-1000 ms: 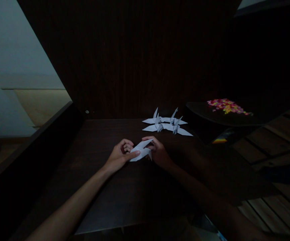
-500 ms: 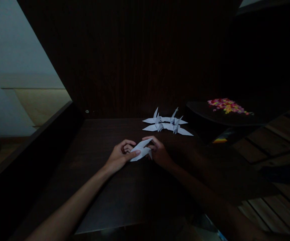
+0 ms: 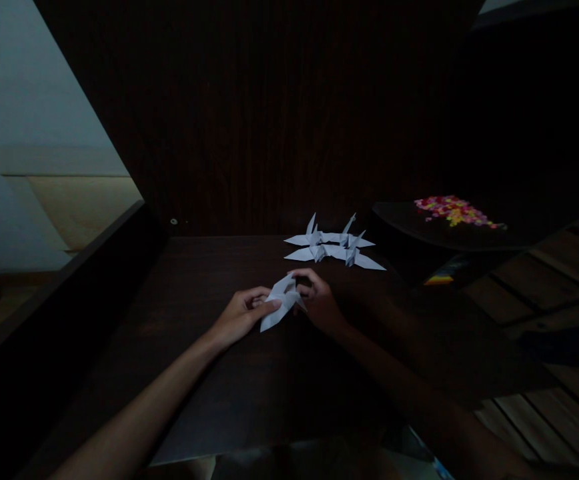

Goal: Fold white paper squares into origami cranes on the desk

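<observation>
Between my hands, above the dark desk, is a white origami crane [image 3: 280, 313], partly folded into pointed flaps. My left hand [image 3: 243, 308] pinches its left side, with the thumb lying on top of the paper. At the right edge of the paper, my right hand [image 3: 318, 301] is closed, its fingers curled around a pointed flap. Its fingertips are partly hidden behind the paper. Just beyond my hands stand several white paper cranes [image 3: 327, 251] in two rows, their wings touching or overlapping.
The dark wooden desktop [image 3: 209, 267] has a tall back panel [image 3: 269, 120] and a raised left side board [image 3: 69, 287]. On a rounded shelf [image 3: 394, 217] at the right lies a pile of small pink, red and yellow pieces [image 3: 454, 211]. Wooden slats [image 3: 534, 427] show at lower right.
The paper in my hands has tilted, its lower left point now reaching further down and its upper flap standing steeper. My right fingers have shifted slightly. The cranes behind are unmoved.
</observation>
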### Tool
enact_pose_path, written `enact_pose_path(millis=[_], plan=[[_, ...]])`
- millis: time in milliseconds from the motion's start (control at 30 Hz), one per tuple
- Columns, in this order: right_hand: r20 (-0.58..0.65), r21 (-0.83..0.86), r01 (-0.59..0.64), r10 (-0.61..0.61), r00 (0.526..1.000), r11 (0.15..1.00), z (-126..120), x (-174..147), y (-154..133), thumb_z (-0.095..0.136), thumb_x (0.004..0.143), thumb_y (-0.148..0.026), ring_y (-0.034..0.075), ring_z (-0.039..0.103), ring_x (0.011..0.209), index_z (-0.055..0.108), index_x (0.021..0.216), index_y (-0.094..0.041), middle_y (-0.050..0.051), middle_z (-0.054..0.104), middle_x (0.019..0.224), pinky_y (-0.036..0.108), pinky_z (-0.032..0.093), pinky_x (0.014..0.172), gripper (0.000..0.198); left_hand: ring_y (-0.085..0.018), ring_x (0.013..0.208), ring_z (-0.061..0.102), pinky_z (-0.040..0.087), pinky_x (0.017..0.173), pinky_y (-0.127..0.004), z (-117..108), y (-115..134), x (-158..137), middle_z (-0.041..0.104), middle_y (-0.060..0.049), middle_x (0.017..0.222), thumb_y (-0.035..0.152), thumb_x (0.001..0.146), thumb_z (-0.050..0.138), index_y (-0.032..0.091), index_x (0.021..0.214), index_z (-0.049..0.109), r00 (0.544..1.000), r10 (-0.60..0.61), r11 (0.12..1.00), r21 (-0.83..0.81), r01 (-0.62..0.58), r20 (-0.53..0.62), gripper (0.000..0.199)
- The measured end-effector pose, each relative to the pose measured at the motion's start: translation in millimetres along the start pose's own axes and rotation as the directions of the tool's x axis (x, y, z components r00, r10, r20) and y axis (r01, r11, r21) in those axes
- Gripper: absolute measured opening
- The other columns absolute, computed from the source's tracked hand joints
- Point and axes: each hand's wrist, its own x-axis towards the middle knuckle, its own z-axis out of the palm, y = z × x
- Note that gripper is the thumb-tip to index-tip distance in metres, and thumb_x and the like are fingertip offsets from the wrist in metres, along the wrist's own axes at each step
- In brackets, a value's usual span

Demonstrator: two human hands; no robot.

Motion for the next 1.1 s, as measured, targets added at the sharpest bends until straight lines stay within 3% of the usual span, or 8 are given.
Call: enact_pose_path(millis=[167,267,333,433,533,667,867,1100], plan=[[-0.174,0.089,0.051,-0.035,0.984,0.995,-2.1,4.0,0.4,0.072,0.052,-0.012,0.009,0.058,0.065,0.050,0.107,-0.025,0.007,0.051,0.122,0.023,0.050,0.055,0.061,-0.014,0.072,0.059,0.042,0.069,-0.024,2.0,-0.9,0.9,0.068,-0.002,0.079,0.038,0.071,0.073,0.014,0.096,0.070,0.999,0.004,0.999,-0.051,-0.005,-0.035,0.034],[-0.233,0.145,0.057,-0.022,0.972,0.988,-2.6,5.3,-0.7,0.073,0.050,-0.012,0.011,0.061,0.068,0.047,0.115,-0.028,0.009,0.048,0.130,0.024,0.051,0.056,0.072,-0.014,0.073,0.059,0.043,0.070,-0.025,2.6,-2.3,1.0,0.068,-0.003,0.079,0.038,0.070,0.074,0.014,0.098,0.068,0.999,-0.008,0.998,-0.070,0.005,-0.037,0.038],[-0.213,0.188,0.023,0.018,0.977,0.982,-1.9,4.9,-2.4,0.075,0.050,-0.015,0.013,0.063,0.073,0.048,0.116,-0.028,0.008,0.054,0.125,0.026,0.052,0.060,0.073,-0.014,0.070,0.059,0.043,0.067,-0.025,2.3,-3.3,1.1,0.066,-0.002,0.076,0.038,0.068,0.076,0.014,0.099,0.067,0.999,0.003,0.997,-0.077,-0.007,-0.052,0.041],[-0.113,0.217,-0.089,0.116,0.987,0.972,0.1,3.0,-5.3,0.080,0.050,-0.018,0.016,0.064,0.076,0.057,0.107,-0.021,0.005,0.066,0.099,0.028,0.053,0.068,0.061,-0.012,0.065,0.057,0.043,0.063,-0.023,1.2,-3.9,1.2,0.062,0.000,0.070,0.036,0.062,0.080,0.013,0.100,0.065,0.996,0.033,0.995,-0.086,-0.041,-0.088,0.046],[-0.080,0.206,-0.166,0.185,0.979,0.964,1.3,0.6,-6.7,0.084,0.047,-0.020,0.017,0.065,0.074,0.063,0.099,-0.018,0.003,0.069,0.084,0.029,0.052,0.070,0.057,-0.010,0.062,0.056,0.042,0.060,-0.022,0.4,-3.0,0.8,0.059,0.003,0.066,0.033,0.059,0.082,0.014,0.104,0.062,0.992,0.044,0.992,-0.114,-0.057,-0.116,0.052],[-0.120,0.107,-0.186,0.198,0.973,0.977,0.6,-1.2,-5.1,0.085,0.049,-0.031,0.019,0.065,0.073,0.067,0.085,-0.016,0.004,0.071,0.081,0.032,0.052,0.070,0.043,-0.010,0.063,0.056,0.043,0.060,-0.021,1.1,-2.5,0.1,0.059,0.003,0.067,0.032,0.062,0.081,0.014,0.106,0.061,0.995,0.028,0.993,-0.115,-0.039,-0.098,0.051],[0.030,-0.157,-0.152,0.158,0.987,0.976,-0.3,-4.2,-3.8,0.078,0.061,-0.040,0.018,0.064,0.065,0.070,0.078,-0.015,0.004,0.071,0.074,0.030,0.048,0.060,0.032,-0.012,0.065,0.060,0.046,0.065,-0.026,0.4,-5.6,0.4,0.063,0.001,0.072,0.029,0.060,0.082,0.014,0.104,0.064,0.999,0.027,0.994,-0.100,-0.031,-0.033,0.051],[0.043,-0.187,-0.112,0.122,0.992,0.976,-1.6,-3.3,-0.6,0.075,0.065,-0.043,0.017,0.063,0.067,0.069,0.078,-0.014,0.005,0.071,0.077,0.030,0.048,0.063,0.032,-0.014,0.067,0.062,0.047,0.064,-0.027,-0.2,-2.2,-1.6,0.066,-0.001,0.074,0.032,0.062,0.080,0.013,0.103,0.066,1.000,0.004,0.999,-0.052,-0.005,-0.019,0.048]])
